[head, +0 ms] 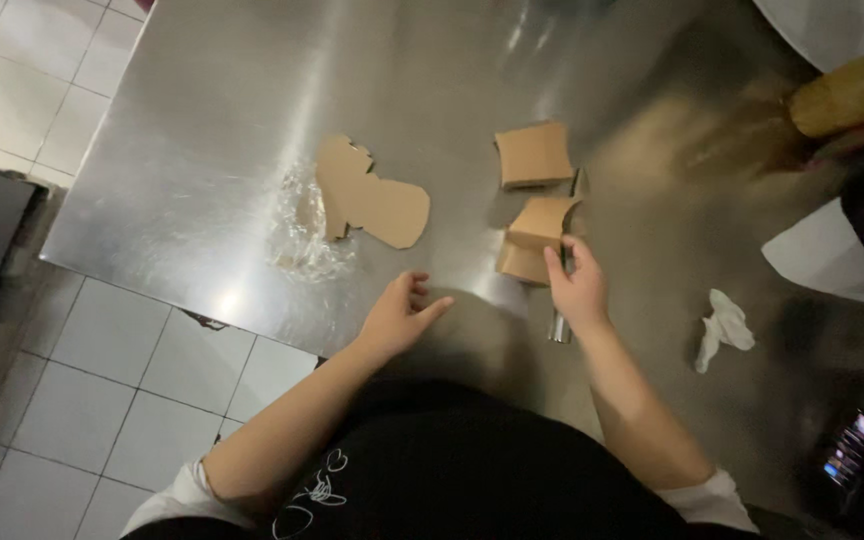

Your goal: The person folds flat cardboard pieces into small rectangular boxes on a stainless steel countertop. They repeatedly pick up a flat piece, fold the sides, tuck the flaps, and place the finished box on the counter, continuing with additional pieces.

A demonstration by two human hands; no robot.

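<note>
My right hand (577, 288) is closed around a metal tool (560, 328) whose shiny handle sticks out below my palm and whose upper end (577, 186) shows above my fingers. It lies against a brown cardboard box (540, 222) with a second piece (522, 264) just below it. Another folded brown box (534, 154) sits farther back. My left hand (399, 312) rests near the table's front edge with fingers loosely apart, holding nothing. A flat, unfolded cardboard blank (370, 194) lies beyond my left hand.
Crumpled clear plastic wrap (304, 232) lies left of the flat blank on the steel table (212, 120). A crumpled white tissue (722, 328) sits to the right. White paper (824, 252), a yellowish cylinder (852, 92) and a lit phone (852, 450) are at the far right. White floor tiles lie left.
</note>
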